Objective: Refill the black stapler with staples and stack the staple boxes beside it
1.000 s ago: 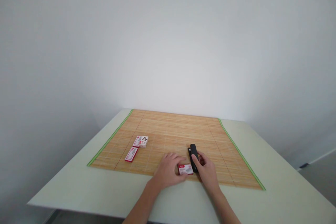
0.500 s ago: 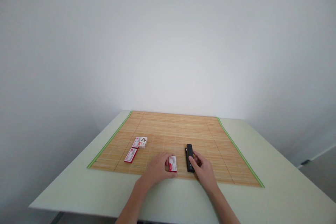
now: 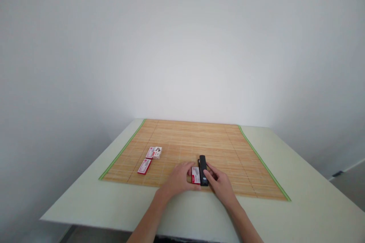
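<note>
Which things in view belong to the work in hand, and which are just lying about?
In hand:
red-and-white box, left hand around it
black stapler, right hand at its right side

Lying about, apart from both hands:
nearer flat box
farther flat box
small white box beside the farther one
bamboo mat, beneath them all
</note>
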